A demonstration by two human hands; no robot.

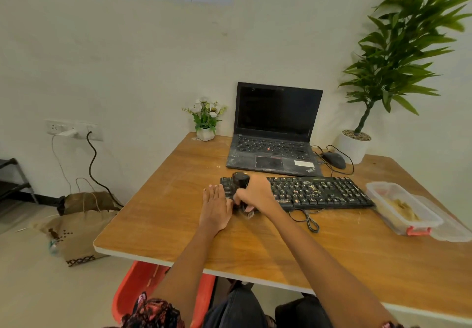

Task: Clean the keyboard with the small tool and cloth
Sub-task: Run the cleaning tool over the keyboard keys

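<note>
Keyboard (316,192) — black, with small crumbs scattered on its keys — lies across the middle of the wooden surface (163,215), just in front of the open laptop (274,133). Its left end is under the two hands. The right hand (255,195) is above the left end of the keyboard and its fingers are curled around a small black tool (241,187) with pale bristles at the near end; the bristles are at the front edge of the keyboard. The left hand (214,206) lies flat with straight fingers on the surface, just beside the left edge of the keyboard, and touches it at the thumb side. A clear plastic container (402,206) stands near the right end of the keyboard, and a black mouse (334,159) lies beside the laptop.
</note>
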